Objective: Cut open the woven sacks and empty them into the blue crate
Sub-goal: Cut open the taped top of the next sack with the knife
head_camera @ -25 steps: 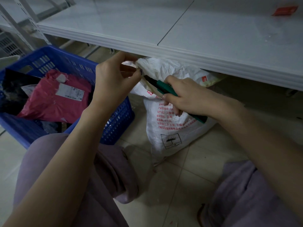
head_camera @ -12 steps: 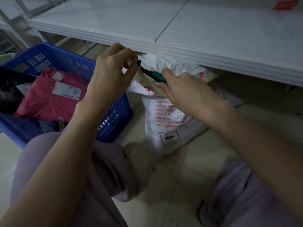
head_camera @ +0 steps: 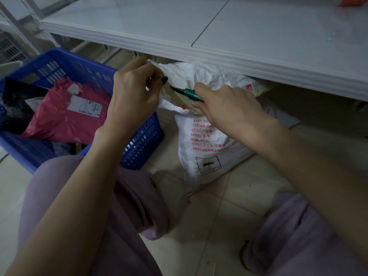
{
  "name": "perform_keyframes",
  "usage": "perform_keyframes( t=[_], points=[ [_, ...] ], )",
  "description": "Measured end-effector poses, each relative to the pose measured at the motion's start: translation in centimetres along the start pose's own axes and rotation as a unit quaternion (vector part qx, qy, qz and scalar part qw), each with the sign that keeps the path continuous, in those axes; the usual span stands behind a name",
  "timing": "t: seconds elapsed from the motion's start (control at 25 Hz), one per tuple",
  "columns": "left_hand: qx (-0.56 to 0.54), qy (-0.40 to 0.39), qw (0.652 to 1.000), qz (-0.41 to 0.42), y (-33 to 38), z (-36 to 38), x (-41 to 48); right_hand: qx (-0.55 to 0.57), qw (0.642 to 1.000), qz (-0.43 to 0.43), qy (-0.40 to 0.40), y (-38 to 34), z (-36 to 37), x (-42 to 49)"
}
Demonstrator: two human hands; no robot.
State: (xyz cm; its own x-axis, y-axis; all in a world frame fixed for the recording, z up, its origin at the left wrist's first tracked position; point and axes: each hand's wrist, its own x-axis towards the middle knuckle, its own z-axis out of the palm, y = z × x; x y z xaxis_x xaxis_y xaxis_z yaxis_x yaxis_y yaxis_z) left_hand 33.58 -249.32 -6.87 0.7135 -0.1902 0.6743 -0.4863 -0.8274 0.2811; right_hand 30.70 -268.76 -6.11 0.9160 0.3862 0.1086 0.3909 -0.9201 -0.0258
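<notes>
A white woven sack (head_camera: 207, 148) with red print and an umbrella mark stands on the tiled floor, its top under the shelf edge. My left hand (head_camera: 133, 92) pinches the sack's top edge and holds it up. My right hand (head_camera: 229, 108) grips a green-handled cutter (head_camera: 191, 94), whose dark blade touches the sack's top just right of my left thumb. The blue crate (head_camera: 143, 140) stands to the left of the sack. In it lie a pink parcel (head_camera: 65, 114) with a white label and a black bag (head_camera: 14, 108).
A white shelf (head_camera: 199, 50) juts out right above the sack and both hands. Metal racking uprights (head_camera: 25, 26) stand at the far left. My knees in purple trousers (head_camera: 119, 216) flank the sack. A red card (head_camera: 352, 1) lies on the shelf's far right.
My left hand has re-gripped the sack's top a little higher. My right hand has turned over the cutter, so its handle is now mostly covered, and the blade stays at the sack's top edge.
</notes>
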Motion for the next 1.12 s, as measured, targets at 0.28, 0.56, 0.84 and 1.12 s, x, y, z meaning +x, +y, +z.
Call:
perform_keyframes(
  t=[0.28,0.56,0.84,1.12],
  points=[
    [-0.004,0.024,0.999,-0.027,0.1,0.0,-0.5,0.039,0.999,-0.004,0.001,-0.1,0.3,-0.5],
    [-0.015,0.071,0.99,-0.122,-0.8,-2.0,0.6,0.018,0.999,-0.011,-0.038,1.6,1.8,-1.7],
    [-0.011,0.022,0.994,-0.107,-1.1,-2.8,0.7,0.273,0.961,0.007,0.037,2.6,1.8,-1.4],
    [-0.098,-0.025,0.986,-0.134,1.7,-2.7,0.2,0.477,0.871,0.068,0.095,0.6,1.1,2.5]
  ],
)
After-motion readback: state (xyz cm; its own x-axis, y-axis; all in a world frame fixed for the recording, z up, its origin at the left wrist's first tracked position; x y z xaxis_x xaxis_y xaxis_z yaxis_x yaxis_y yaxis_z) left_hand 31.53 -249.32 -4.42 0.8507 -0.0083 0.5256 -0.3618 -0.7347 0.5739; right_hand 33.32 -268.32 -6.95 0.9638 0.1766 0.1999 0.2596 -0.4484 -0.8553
